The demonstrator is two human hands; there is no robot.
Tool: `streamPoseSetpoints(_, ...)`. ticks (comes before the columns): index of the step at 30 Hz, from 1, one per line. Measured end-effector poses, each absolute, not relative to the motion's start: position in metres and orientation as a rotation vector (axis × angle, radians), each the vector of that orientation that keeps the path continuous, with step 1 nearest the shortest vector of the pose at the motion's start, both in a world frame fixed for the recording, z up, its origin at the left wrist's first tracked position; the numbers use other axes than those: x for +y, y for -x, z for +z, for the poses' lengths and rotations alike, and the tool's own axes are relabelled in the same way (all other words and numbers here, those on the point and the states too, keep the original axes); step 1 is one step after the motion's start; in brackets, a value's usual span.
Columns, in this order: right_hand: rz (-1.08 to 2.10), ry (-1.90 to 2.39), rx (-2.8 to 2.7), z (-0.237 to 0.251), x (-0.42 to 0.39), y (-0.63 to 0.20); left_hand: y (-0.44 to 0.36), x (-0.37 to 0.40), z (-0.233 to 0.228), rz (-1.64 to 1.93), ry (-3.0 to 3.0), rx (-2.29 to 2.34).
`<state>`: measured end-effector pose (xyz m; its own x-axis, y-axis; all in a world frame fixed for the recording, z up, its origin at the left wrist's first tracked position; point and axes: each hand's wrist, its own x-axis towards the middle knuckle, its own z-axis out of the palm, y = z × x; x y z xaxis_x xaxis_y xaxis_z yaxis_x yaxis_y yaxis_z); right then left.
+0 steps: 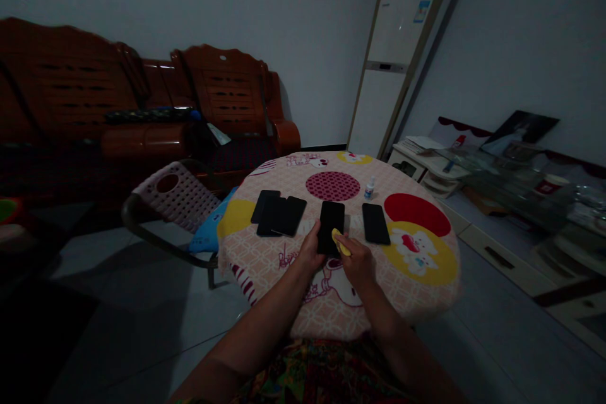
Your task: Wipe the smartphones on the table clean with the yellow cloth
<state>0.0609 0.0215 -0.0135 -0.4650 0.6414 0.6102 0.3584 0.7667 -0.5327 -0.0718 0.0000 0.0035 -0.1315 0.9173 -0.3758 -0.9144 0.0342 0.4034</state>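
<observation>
Left of centre: a pile of dark phones (278,215) on the round table (426,290), untouched; at centre, left hand (311,251) with fingers closed against the left edge of the middle phone (330,228), long axis running away up the frame; just right, right hand (355,259) pinching a yellow cloth (339,242) on its near end; further right, another phone (375,223) and a small bottle (370,189).

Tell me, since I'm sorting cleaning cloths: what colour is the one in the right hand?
Yellow cloth, clearest in the head view.
</observation>
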Motion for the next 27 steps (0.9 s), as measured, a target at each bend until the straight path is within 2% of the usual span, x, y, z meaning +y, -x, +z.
streamPoseSetpoints(8, 0.456, 0.874, -2.008, -0.011, 0.033, -0.065, 0.068, -0.007, 0.009, 1.453, -0.145, 0.771)
streamPoseSetpoints(14, 0.466, 0.776, -2.121, -0.014, 0.026, -0.066, 0.070, -0.005, 0.004, 1.439, -0.171, 0.764)
streamPoseSetpoints(19, 0.327, 0.626, -2.356, -0.011, 0.010, -0.065, 0.069, -0.005, 0.004, 1.417, -0.203, 0.735)
streamPoseSetpoints(27, 0.206, 0.858, -2.260, -0.005, 0.030, -0.066, 0.066, -0.006, 0.003, 1.424, -0.294, 0.846)
